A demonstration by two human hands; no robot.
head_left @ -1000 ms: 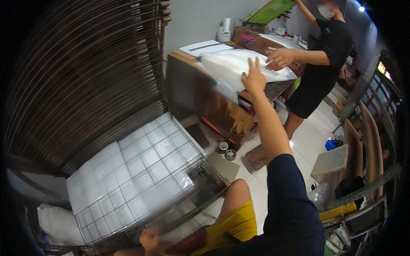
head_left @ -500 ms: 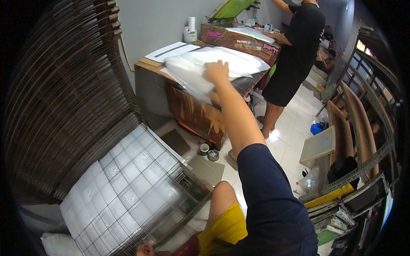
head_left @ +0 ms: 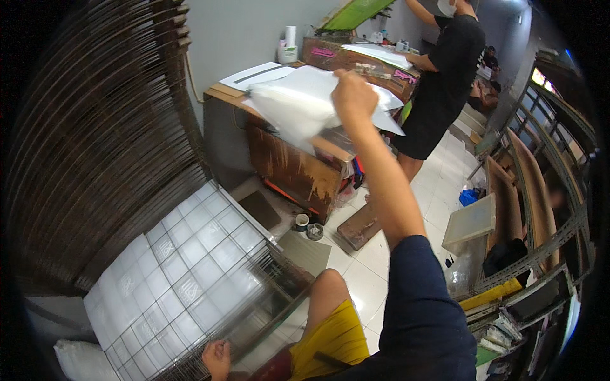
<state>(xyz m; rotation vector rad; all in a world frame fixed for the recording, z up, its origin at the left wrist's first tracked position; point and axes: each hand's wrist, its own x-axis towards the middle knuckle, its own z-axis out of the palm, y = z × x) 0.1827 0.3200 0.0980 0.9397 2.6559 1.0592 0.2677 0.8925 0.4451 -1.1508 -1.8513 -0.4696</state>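
Observation:
My right hand is raised at the end of my outstretched arm, its fingers closed on a frosted translucent plastic sheet, possibly a flat bag. The sheet is blurred and lifts off a pile of similar sheets on the wooden table; my hand hides part of the pile. At the lower edge, my left hand has curled fingers beside the front of a wire drying rack. Whatever it grips there is too small to make out. Whitish translucent sheets with pale prints lie on the rack's wire grid.
Many raised rack tiers stand on the left. A co-worker in black stands at a printing table with a lifted green screen frame. On the floor are a wooden block and tape rolls. Metal shelving lines the right.
My right hand has risen and moved right from the pile, pulling a sheet up with it. My left hand has come further into view. The co-worker has raised their head slightly.

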